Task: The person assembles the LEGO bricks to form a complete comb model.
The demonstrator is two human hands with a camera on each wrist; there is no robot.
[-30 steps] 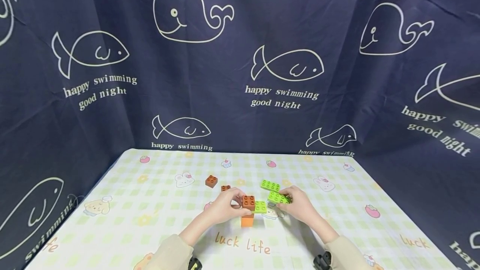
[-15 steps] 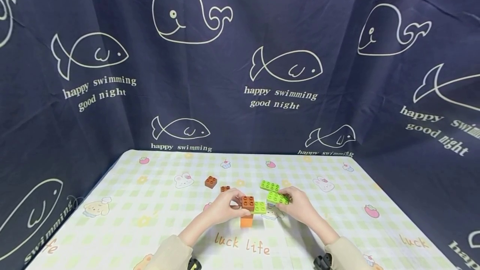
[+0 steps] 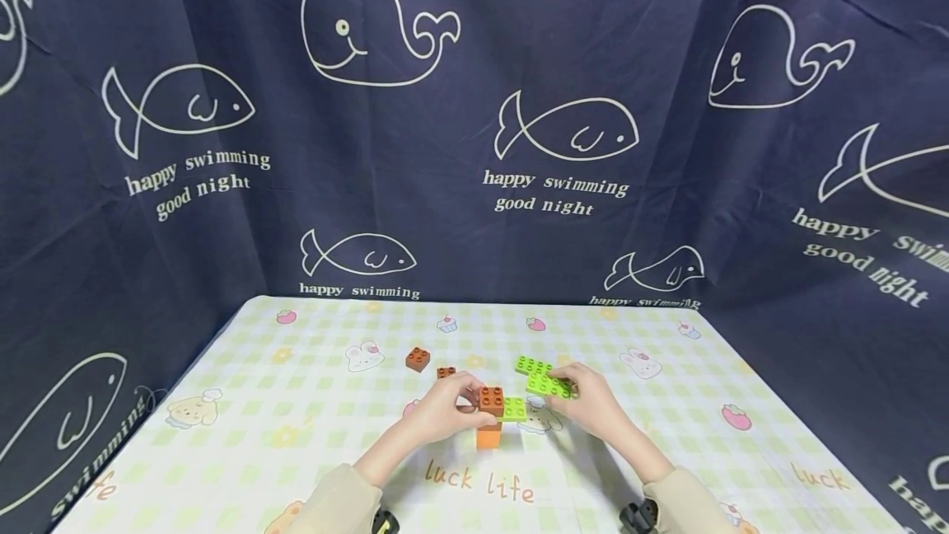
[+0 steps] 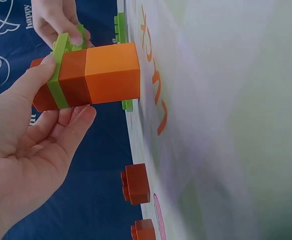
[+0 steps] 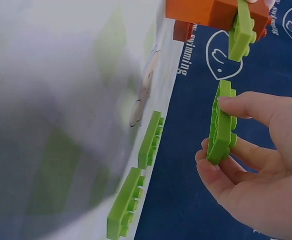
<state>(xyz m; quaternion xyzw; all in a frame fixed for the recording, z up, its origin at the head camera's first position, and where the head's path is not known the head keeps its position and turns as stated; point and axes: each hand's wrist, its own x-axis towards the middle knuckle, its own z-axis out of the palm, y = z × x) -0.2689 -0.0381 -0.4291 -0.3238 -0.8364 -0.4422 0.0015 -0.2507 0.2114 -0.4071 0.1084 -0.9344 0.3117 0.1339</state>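
A small stack of building blocks stands on the table, with an orange block (image 4: 113, 72) at the bottom and a brown block (image 4: 75, 77) above it. Over these lies a green plate block (image 3: 515, 409) jutting to the right, topped by another brown block (image 3: 491, 400). My left hand (image 3: 447, 409) grips the stack's upper part between thumb and fingers. To the right, my right hand (image 3: 586, 398) pinches a second green plate block (image 5: 221, 122) by its edges, held above the table and apart from the stack. Its studs face the palm in the right wrist view.
Two more green plate blocks, a nearer one (image 5: 124, 205) and another (image 5: 150, 140), lie on the table. Two loose brown blocks, one farther left (image 3: 418, 358) and one (image 4: 137, 184) partly behind my left hand, lie beyond the stack. A patterned cloth (image 3: 245, 402) covers the table.
My right hand has shifted slightly with its green plate block, which now appears a little higher and flatter in the head view. The left hand and the stack stay where they were.
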